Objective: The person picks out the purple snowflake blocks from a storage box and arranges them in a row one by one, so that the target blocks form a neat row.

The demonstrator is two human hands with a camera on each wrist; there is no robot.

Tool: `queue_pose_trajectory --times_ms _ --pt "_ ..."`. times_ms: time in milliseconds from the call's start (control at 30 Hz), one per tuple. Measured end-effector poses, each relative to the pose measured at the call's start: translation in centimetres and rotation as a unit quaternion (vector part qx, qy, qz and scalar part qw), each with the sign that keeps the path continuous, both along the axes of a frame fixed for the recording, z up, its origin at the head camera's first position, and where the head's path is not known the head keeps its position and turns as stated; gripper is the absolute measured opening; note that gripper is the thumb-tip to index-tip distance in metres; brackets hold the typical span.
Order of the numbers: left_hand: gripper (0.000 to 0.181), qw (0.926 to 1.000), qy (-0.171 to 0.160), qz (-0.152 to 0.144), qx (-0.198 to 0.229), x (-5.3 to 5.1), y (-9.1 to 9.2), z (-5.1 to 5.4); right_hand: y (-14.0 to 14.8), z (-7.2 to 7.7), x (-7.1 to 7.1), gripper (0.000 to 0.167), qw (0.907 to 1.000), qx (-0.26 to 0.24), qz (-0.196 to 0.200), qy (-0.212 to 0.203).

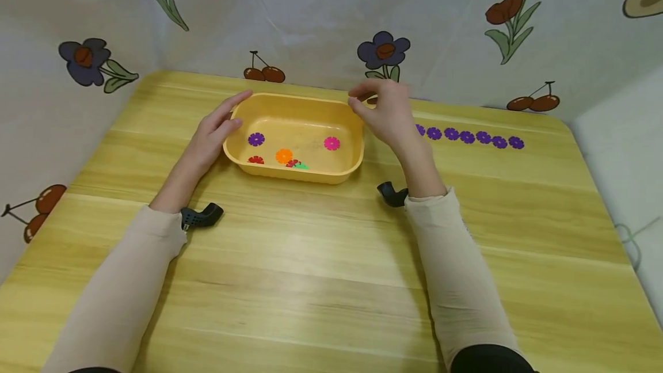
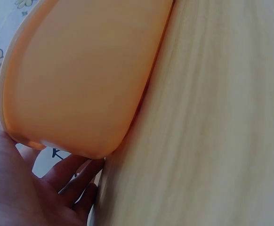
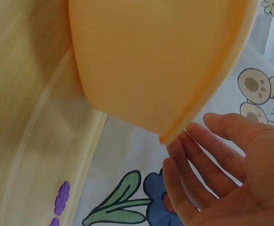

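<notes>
A yellow plastic basin [image 1: 294,174] stands toward the back of the table. Inside lie several flower-shaped plastic discs: a purple disc [image 1: 256,139], a pink disc [image 1: 332,143], an orange disc [image 1: 284,156], a green disc [image 1: 301,167] and red ones. The left hand [image 1: 207,137] holds the basin's left end, thumb over the rim and fingers along the outside. At the back right corner, the right hand [image 1: 389,113] is loosely bent; its fingertips [image 3: 177,146] meet or nearly meet the rim, with the thumb apart and nothing visible between.
Right of the basin, a row of purple discs [image 1: 467,137] runs along the back of the wooden table [image 1: 290,281]. A printed cloth [image 1: 321,22] hangs behind it. Black wrist devices [image 1: 203,215] sit at both sleeve cuffs.
</notes>
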State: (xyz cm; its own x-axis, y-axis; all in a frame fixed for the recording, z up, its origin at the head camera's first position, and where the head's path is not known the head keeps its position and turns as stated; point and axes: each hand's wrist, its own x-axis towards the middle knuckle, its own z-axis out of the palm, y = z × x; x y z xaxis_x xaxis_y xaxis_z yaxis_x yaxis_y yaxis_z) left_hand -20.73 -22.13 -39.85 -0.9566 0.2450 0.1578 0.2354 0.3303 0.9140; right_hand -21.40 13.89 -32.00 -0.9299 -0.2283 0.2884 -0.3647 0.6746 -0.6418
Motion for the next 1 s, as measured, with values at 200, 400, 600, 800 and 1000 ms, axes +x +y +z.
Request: queue_pose_trajectory --times_ms 200,400,600,800,1000 --pt "0.055 0.9998 0.009 -0.005 0.014 -0.1 0.0 0.2 -1.9 0.4 -0.3 0.019 0.9998 0.001 0.018 -0.002" --pt "0.055 1.0 0.007 -0.001 0.007 0.0 -0.2 0.0 -4.3 0.6 -0.1 0.019 0.9995 -0.011 0.03 -0.008" --pt "0.055 0.9998 0.012 -0.008 0.014 0.0 -0.2 -0.1 -6.1 0.1 0.1 0.015 0.9981 -0.002 0.061 -0.009" --pt "0.055 0.9999 0.007 -0.004 0.015 0.0 -0.3 -0.2 -8.0 -0.3 0.0 0.016 0.996 0.023 0.085 -0.016" --pt "0.055 1.0 0.002 -0.004 0.007 -0.1 -0.2 -0.2 -10.4 -0.2 0.1 0.022 0.9927 0.05 0.103 -0.038"
